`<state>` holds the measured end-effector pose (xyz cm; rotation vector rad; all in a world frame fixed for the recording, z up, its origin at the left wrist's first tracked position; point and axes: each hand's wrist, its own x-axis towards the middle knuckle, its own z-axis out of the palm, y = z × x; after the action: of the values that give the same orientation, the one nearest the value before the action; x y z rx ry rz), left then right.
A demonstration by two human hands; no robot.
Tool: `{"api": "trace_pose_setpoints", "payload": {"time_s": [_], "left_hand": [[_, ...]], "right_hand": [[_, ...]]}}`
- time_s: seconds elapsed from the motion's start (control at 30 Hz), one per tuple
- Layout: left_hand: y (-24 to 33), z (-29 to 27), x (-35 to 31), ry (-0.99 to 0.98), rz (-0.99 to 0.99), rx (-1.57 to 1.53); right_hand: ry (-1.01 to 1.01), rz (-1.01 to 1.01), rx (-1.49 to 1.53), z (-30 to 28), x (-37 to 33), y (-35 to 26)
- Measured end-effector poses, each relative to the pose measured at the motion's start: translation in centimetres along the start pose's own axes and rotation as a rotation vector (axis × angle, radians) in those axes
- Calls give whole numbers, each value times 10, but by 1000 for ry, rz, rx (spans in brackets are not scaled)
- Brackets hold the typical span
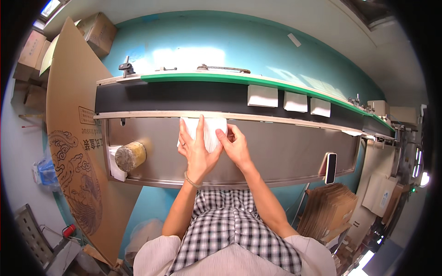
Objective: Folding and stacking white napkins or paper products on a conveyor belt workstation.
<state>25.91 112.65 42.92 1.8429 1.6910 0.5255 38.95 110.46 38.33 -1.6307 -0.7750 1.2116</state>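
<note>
Looks like matt paper in the white bundle, smooth metal across the worktop, cardboard in the panel.

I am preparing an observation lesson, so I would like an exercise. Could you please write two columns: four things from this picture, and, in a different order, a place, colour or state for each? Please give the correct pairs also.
Things
1. Middle paper
2. Phone
3. Cylinder
4. Cardboard sheet

Descriptions
A. Near the left end of the metal table
B. Brown with dark print, left of the table
C. White, touched by the left hand and right hand
D. Dark screen, near the table's right end

Pairs: 1-C, 2-D, 3-A, 4-B
</note>
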Motion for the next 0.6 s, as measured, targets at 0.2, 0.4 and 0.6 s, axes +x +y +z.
{"api": "trace_pose_setpoints", "payload": {"time_s": [0.2,0.4,0.6], "left_hand": [[-7,-2,3,44,-23,-1],[-6,1,1,63,-33,-9],[-16,9,-1,109,-61,-215]], "right_hand": [[-71,374,444,-12,-3,-5],[168,118,582,-50,51,1],[4,-83,-35,4,4,4]]}}
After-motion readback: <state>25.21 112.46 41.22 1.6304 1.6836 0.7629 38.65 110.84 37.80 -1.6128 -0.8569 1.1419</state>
